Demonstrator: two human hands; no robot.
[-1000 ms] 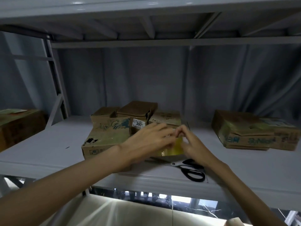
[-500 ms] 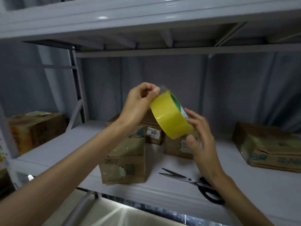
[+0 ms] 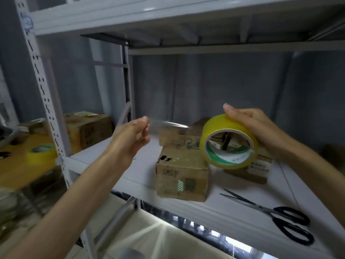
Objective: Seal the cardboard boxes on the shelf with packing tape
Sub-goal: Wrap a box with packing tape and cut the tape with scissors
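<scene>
- The tape roll [image 3: 214,139] is held in the air above the shelf [image 3: 141,172], at about 3 o'clock from the picture's centre; its open core faces the camera and down, so its axis runs from the viewer toward the back wall, tilted.
- The right hand [image 3: 250,124] grips the roll from its upper right, thumb laid over the top and fingers curled behind the rim.
- A clear strip [image 3: 168,125] runs from the roll's top toward 9 o'clock, long axis nearly level, sagging slightly to the right.
- The left hand [image 3: 130,137] pinches the strip's free end between thumb and fingertips, other fingers loosely curled.
- Below the strip, at 6 o'clock from it, a box [image 3: 182,176] stands near the shelf's front edge; more boxes [image 3: 259,169] sit behind it, partly hidden by the roll.
- Scissors [image 3: 270,214] lie on the shelf at 5 o'clock from the roll, blades slightly apart, tips pointing toward 10 o'clock.
- At 9 o'clock, past the upright [image 3: 43,90], another box [image 3: 89,128] and a second roll [image 3: 41,154], blurred.
</scene>
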